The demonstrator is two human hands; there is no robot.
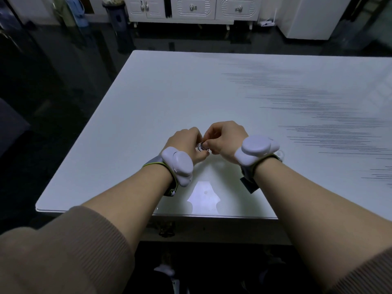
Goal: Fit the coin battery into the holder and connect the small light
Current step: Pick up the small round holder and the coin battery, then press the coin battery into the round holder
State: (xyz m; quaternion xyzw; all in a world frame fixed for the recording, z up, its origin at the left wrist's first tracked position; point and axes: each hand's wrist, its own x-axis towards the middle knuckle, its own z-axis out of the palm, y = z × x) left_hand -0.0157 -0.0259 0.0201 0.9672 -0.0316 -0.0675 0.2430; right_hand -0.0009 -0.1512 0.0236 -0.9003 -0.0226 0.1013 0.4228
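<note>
White table (pixel 169 98) fills most of the frame, faint dark streaks across its right side, near edge at lower centre. White cabinet (pixel 191 7) with knobs along the top edge, dark floor (pixel 63 60) at left. Both forearms come in from the bottom corners, tan sleeves (pixel 53 251) pushed up, each wrist strapped with a white wrist device (pixel 179 164). Left hand (pixel 184 143) and right hand (pixel 224 139) meet at frame centre, just above the table, knuckles up. Fingers (pixel 209 143) of both hands curled narrow, pinched together on one small round silvery piece (pixel 201 147) between them. Too small and covered to tell if it is the coin battery, the holder or both. No light visible.
</note>
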